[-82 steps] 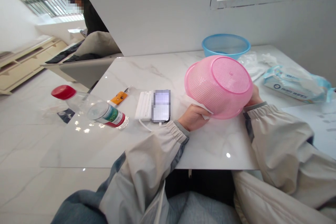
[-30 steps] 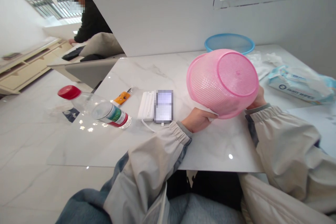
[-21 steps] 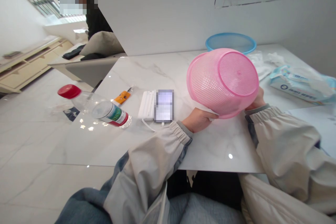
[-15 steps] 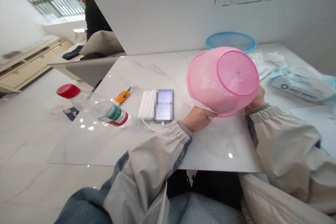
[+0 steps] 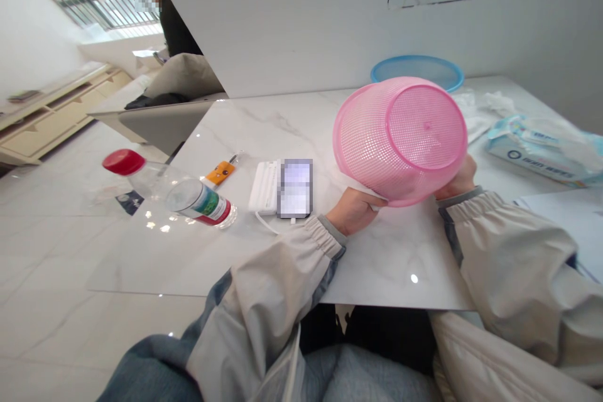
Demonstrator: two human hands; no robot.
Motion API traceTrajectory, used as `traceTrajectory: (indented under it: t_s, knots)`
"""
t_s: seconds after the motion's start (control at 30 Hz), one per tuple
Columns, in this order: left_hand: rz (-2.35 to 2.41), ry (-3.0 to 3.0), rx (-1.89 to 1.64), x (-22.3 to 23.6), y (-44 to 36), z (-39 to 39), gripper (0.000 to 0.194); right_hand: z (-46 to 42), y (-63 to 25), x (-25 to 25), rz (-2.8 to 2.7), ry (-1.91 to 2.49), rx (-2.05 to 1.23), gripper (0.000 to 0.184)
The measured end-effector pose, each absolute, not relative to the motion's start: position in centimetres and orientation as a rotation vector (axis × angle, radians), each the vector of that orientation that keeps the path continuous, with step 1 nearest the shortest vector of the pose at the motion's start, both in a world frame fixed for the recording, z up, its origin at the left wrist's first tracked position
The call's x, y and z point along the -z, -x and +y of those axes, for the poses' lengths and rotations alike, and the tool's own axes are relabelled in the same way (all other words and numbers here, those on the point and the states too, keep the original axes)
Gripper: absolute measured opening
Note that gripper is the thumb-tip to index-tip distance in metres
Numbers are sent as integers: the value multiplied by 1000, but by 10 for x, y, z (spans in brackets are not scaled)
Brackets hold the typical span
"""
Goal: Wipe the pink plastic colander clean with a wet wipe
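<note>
A pink mesh plastic basket (image 5: 362, 138) is held tilted above the table, its round base turned up and towards me. My left hand (image 5: 354, 210) is closed on a white wipe (image 5: 362, 187), pressing it along the basket's lower left rim. On the other side, my right hand (image 5: 459, 181) grips the basket at its lower right; most of its fingers are hidden behind the mesh.
A blue mesh basket (image 5: 419, 72) stands by the wall. A wipes packet (image 5: 541, 154) and crumpled tissues (image 5: 497, 102) lie right. Left are a phone (image 5: 295, 188), a white power bank (image 5: 264, 185), an orange tag (image 5: 220, 173) and a red-capped bottle (image 5: 207, 201). A person (image 5: 176, 28) is beyond.
The pink basket has risen and tilted very slightly, with both hands keeping their hold. My left hand and the wipe have shifted a touch at the rim.
</note>
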State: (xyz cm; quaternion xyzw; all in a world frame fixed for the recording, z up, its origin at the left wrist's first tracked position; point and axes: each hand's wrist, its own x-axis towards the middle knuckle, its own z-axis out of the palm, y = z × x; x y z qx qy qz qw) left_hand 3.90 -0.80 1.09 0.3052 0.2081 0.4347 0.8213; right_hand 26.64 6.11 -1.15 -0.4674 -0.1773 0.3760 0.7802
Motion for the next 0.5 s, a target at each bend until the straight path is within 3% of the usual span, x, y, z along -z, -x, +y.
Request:
traceTrajectory:
  t_s: [0.23, 0.5]
  knots:
    - [442, -640, -925, -10, -39, -8, 55, 49, -237, -4, -269, 995, -850, 11]
    - [478, -631, -961, -11, -41, -7, 55, 50, -229, 11, -404, 924, -868, 17]
